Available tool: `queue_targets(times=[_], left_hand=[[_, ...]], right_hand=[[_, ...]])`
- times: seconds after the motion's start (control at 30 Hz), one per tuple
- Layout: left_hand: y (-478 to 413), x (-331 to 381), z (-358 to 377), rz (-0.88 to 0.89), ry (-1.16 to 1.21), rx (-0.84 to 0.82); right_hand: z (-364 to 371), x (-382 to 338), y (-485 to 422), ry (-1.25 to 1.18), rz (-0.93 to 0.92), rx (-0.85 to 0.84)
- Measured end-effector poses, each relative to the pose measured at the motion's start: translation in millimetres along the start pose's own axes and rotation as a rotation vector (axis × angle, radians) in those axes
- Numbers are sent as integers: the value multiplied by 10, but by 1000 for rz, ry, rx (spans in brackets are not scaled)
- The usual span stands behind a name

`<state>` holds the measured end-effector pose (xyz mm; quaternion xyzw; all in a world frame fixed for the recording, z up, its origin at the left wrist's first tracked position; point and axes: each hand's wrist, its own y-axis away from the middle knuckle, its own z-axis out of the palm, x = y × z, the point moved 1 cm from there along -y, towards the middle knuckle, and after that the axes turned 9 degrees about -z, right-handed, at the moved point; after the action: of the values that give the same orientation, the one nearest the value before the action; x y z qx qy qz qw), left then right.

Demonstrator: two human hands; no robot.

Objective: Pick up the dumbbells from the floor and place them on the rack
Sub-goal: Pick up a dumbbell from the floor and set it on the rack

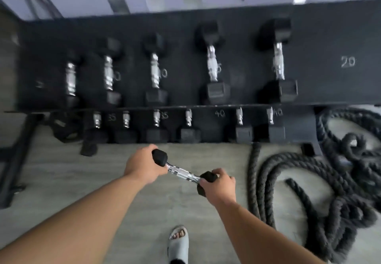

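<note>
I hold one small dumbbell (182, 173) with black hex heads and a chrome handle above the floor, tilted down to the right. My left hand (142, 165) grips its upper-left head. My right hand (219, 187) grips its lower-right head. The black rack (321, 43) stands just beyond, its top shelf carrying several dumbbells standing in a row. The rightmost slot, marked 20 (348, 61), has nothing on it. A lower shelf (218, 119) holds several more dumbbells, partly hidden under the top shelf.
A thick black battle rope (309, 181) lies coiled on the floor at the right, reaching the rack's foot. My sandalled foot (179, 243) stands on the light wood floor below the hands. A black frame leg (14, 171) runs along the left.
</note>
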<state>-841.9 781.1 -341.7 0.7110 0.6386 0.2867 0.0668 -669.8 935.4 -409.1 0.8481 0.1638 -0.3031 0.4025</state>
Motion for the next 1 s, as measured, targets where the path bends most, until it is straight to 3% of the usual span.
queue_targets(times=[0.27,0.47,1.0], left_hand=[[469,10,-2473,171,-65,223],[494,-389,-3820,236,-33,320],[-763,-1777,-5440,410,-146,271]], right_hand=[[99,-1939,983,-187,-142,-55],[700,-2967,1630,-344,-100,-87],[2857,-4619,2015,-520,95,-295]])
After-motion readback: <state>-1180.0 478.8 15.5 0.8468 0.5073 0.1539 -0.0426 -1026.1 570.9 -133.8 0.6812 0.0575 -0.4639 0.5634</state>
